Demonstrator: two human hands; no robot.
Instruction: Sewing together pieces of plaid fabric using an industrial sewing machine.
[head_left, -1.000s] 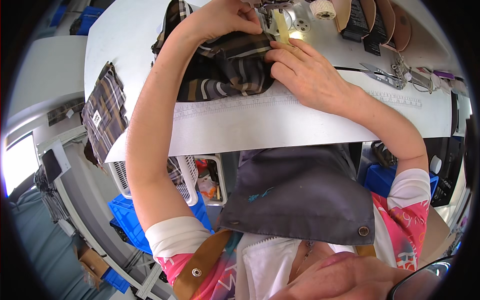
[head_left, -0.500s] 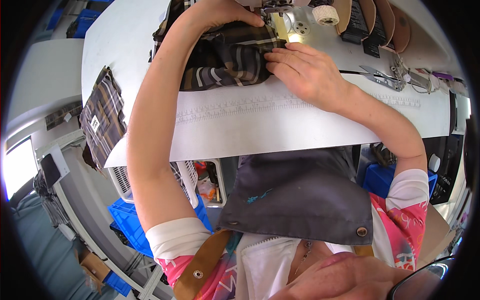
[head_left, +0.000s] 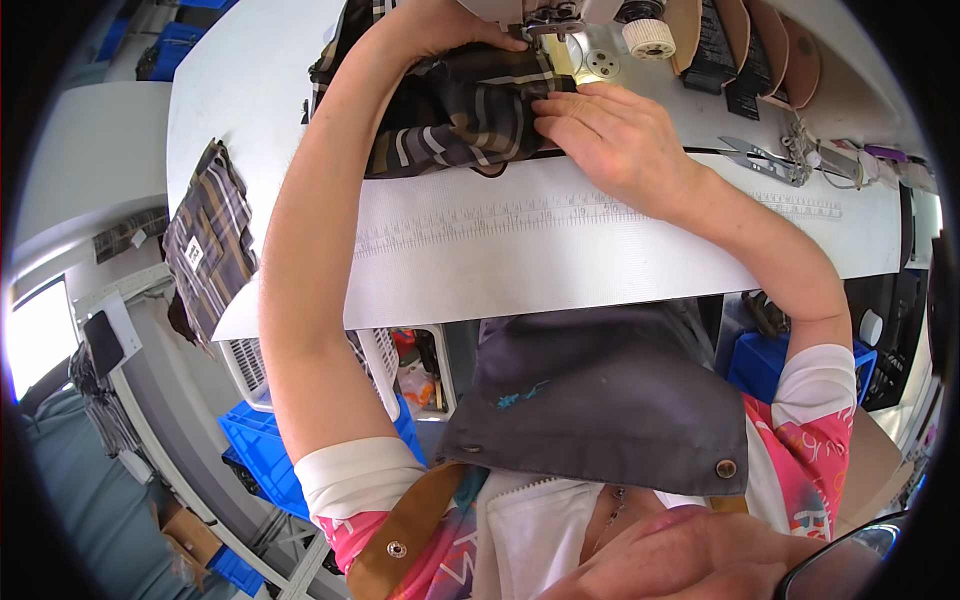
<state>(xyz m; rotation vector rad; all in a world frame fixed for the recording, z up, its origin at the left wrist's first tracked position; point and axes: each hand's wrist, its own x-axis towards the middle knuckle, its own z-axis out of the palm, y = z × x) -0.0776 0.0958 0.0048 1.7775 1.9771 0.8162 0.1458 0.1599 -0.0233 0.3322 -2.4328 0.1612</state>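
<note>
A dark plaid cloth with brown and pale stripes (head_left: 460, 130) lies bunched at the sewing machine's presser foot and needle area (head_left: 550, 30). My left hand (head_left: 450, 30) is at its upper part, thumb against the cloth and other fingers mostly hidden. My right hand (head_left: 630, 150) grips the cloth's right side with bent fingers held together, beside a yellow strip (head_left: 560, 65) and a round metal plate (head_left: 602, 62). A white knob (head_left: 648, 38) sits above them.
Another plaid piece (head_left: 210, 250) hangs over the table's left edge. Scissors (head_left: 760, 160), brown curved holders (head_left: 745, 50) and a printed ruler (head_left: 450, 225) are on the table. A white basket (head_left: 375, 360) and blue crates (head_left: 250, 440) are below, a dark apron (head_left: 590, 390) at my front.
Since a second ago the cloth has shifted up, its lower edge now higher on the table. My left thumb has moved slightly up; my right fingers stay on the cloth, a little lower.
</note>
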